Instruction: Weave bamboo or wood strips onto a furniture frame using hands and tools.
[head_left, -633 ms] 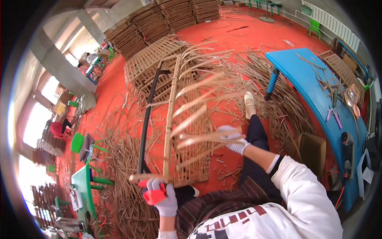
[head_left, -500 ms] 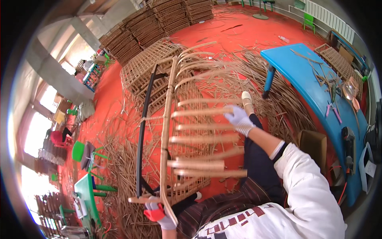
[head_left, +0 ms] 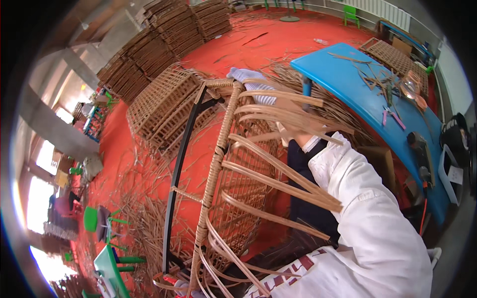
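A half-woven wicker basket stands tilted before me. Its wrapped rim runs from the far corner down toward the lower edge, with a black metal bar along its left side. Loose flat strips stick out from the rim to the right. My right hand, in a pale glove with a striped cuff, is closed around the far corner of the rim; strips cross in front of its wrist. At the near corner, my left hand, gloved with red on it, is closed on the rim, mostly hidden.
A blue table at right carries strips, pink-handled scissors and a dark power tool. Woven panels are stacked beyond the basket. Strip scraps litter the red floor. A green table stands at lower left.
My right hand has moved from the loose strips to the far corner of the rim. The basket has tilted, and the strips now slant toward the lower right. The view has shifted right.
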### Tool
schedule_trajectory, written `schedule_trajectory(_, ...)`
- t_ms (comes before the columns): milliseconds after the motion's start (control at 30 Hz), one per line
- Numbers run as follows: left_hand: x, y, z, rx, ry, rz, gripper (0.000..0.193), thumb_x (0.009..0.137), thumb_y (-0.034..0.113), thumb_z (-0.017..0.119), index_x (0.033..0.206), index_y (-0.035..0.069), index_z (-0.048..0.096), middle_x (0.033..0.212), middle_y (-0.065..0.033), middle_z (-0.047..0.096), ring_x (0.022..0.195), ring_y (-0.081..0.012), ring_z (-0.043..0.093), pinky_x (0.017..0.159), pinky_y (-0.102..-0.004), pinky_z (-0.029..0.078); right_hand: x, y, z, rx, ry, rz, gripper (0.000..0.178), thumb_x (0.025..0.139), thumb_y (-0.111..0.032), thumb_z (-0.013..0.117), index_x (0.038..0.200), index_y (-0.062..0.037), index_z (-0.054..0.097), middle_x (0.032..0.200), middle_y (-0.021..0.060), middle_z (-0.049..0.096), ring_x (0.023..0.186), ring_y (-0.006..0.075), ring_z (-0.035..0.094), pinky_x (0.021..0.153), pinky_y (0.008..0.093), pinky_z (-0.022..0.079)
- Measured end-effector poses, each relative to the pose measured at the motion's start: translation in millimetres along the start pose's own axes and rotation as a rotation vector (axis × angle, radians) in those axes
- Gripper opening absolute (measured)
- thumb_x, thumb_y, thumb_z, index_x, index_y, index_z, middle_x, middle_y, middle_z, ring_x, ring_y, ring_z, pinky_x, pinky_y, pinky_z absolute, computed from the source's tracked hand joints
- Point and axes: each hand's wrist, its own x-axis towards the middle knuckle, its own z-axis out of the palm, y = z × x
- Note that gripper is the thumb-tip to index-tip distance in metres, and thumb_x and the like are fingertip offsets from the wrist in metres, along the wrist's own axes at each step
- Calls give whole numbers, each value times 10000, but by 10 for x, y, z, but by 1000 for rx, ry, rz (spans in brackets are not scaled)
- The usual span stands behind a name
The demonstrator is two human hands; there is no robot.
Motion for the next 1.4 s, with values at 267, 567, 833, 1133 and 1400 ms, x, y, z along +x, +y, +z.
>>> schedule_trajectory(267,114,-12,168,-54,-11,49,384,988,397,457,978,17,512,986,-162,520,940,-356,524,905,-486,387,-788,-235,-562,-107,84,150,569,930,-497,656,1241,-21,647,1116,152,700,1065,252,660,933,359,499)
schedule_trajectory(567,166,-80,159,-69,-20,69,390,992,415,449,927,33,493,948,-147,502,908,-339,513,874,-475,381,-758,-348,-802,-126,-78,300,703,902,-552,690,1281,32,585,1223,161,639,1125,200,606,898,310,498)
schedule_trajectory(833,149,-136,77,-51,-11,61,403,996,431,442,881,46,476,915,-134,486,880,-323,503,845,-464,375,-466,-119,-746,154,-266,288,569,882,-312,789,1291,4,551,1100,116,663,1027,170,618,910,329,508)
schedule_trajectory(1133,152,-218,20,-52,1,81,423,1001,449,435,830,62,457,877,-120,468,849,-306,491,814,-452,369,-453,-304,-687,-493,-169,119,399,918,-240,587,1248,-17,612,1167,156,687,1063,290,645,935,391,497)
schedule_trajectory(1400,-3,-508,-64,-63,14,119,447,1005,465,428,784,76,440,843,-107,452,821,-291,481,786,-442,363,-491,-281,-601,-490,-6,87,349,924,-153,513,1236,-33,612,1134,184,681,1050,315,649,923,401,491)
